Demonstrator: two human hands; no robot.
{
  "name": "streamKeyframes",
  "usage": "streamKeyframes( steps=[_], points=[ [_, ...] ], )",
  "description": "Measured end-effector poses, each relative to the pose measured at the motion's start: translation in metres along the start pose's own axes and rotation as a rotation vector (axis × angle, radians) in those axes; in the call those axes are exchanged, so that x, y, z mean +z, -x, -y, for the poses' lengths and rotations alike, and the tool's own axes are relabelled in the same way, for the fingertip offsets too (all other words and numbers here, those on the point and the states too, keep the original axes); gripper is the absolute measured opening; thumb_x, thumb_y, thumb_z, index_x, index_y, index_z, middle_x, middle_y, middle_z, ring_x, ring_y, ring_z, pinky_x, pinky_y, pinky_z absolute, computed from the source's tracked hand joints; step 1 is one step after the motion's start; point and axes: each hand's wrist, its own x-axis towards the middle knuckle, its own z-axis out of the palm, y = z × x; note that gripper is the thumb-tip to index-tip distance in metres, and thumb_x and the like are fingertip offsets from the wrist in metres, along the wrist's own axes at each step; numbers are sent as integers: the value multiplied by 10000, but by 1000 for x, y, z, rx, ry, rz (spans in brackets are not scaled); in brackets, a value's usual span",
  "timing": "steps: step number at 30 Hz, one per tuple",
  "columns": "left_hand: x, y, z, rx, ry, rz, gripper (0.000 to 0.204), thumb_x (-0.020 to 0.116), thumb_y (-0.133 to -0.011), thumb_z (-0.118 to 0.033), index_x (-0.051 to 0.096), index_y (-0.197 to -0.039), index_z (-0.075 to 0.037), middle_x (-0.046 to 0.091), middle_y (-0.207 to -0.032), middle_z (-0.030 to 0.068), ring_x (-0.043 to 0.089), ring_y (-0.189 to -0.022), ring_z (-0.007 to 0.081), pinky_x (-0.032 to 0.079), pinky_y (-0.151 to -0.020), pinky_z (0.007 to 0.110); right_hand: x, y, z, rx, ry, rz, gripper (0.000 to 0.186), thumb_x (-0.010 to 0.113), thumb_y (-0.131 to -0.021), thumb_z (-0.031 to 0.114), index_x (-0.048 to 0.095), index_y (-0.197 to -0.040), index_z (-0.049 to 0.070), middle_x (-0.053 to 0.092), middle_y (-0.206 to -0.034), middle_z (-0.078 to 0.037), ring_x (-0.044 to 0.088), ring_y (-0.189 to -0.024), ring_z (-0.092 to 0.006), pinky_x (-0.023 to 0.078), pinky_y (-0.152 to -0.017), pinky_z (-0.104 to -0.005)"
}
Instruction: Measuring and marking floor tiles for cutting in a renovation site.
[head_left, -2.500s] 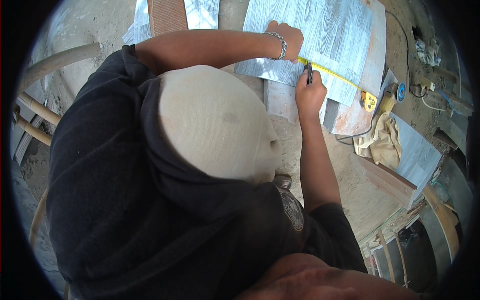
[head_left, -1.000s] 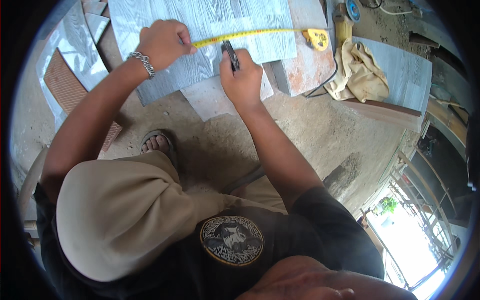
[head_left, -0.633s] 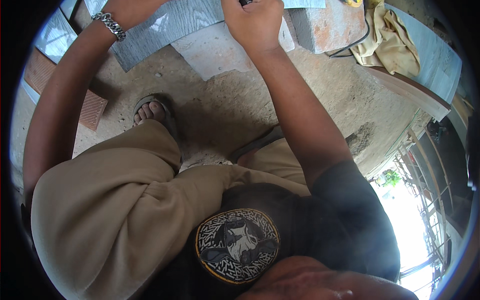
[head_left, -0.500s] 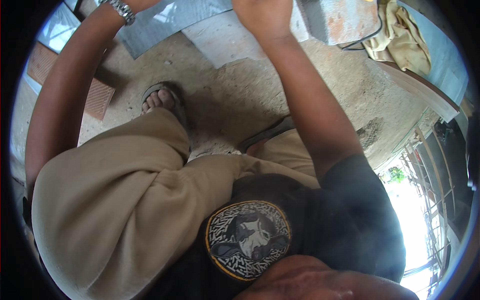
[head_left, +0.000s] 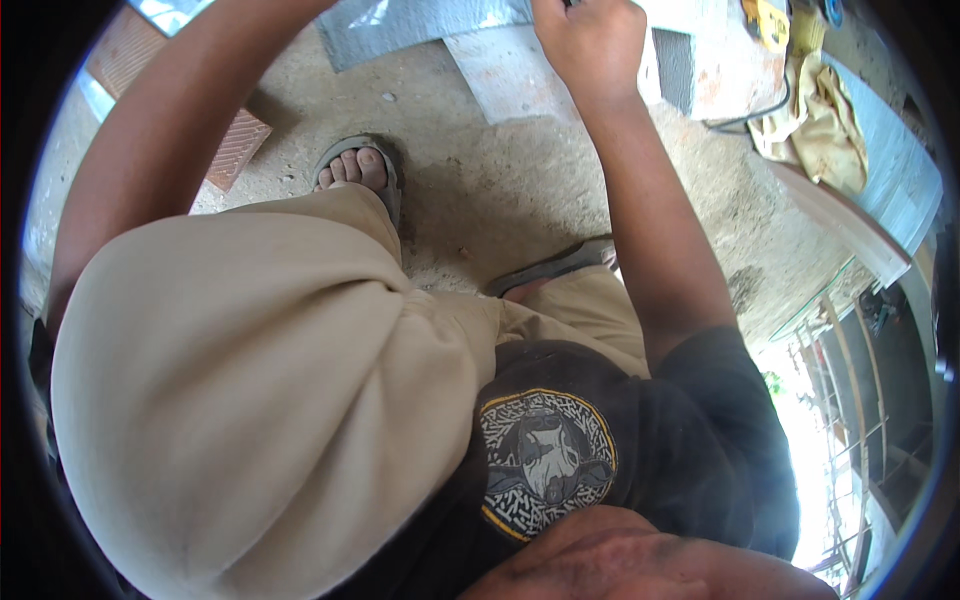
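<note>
At the top edge my right hand (head_left: pixel 597 48) is closed in a fist, with a small bit of something dark showing at its fingers; what it holds is too hidden to name. Below and around that hand lie a grey metal sheet (head_left: pixel 420 32) and a pale, whitish board (head_left: pixel 512 78). My left arm reaches up past the sheet's left end, and the hand itself lies beyond the picture's top edge.
A paint-smeared block (head_left: pixel 735 75) stands right of my right hand, with a yellow tool (head_left: pixel 768 22) beyond it. Beige cloth (head_left: pixel 825 125) hangs over a bluish panel (head_left: pixel 895 160). A dark cable (head_left: pixel 745 124) curves beside the block. Reddish ribbed tile (head_left: pixel 238 150) lies left.
The view has shifted, so the surroundings sit further right and higher. My left wrist with its bracelet has left the picture; more of my right fist shows.
</note>
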Motion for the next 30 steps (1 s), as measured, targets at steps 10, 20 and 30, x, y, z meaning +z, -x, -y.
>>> streamKeyframes(
  steps=[10, 20, 30],
  points=[
    [-2, -1, 8, 19, -63, -59, 141, 812, -734, -292, 722, -664, -208, 721, -795, 29, 618, -978, 281, 402, -876, 465, 3, -10, 17, -36, 39, -45, 179, 682, -913, 132, 634, -807, -4, 606, -604, -191, 627, -506, -302, 485, -507, -378],
    [9, 1, 6, -4, -251, -68, 207, 819, -800, -391, 792, -941, -242, 747, -936, -33, 629, -1034, 185, 373, -881, 453, 2, -11, 23, 28, 35, -21, 204, 655, -933, 139, 630, -811, -23, 609, -608, -194, 614, -496, -284, 472, -503, -376],
    [5, 1, 8, -4, -191, -15, 197, 820, -797, -382, 791, -932, -241, 750, -949, -30, 631, -1036, 201, 365, -896, 450, 1, -14, 25, 12, 67, 0, 168, 656, -910, 89, 597, -798, -22, 604, -608, -226, 641, -535, -384, 494, -497, -424]
  ],
)
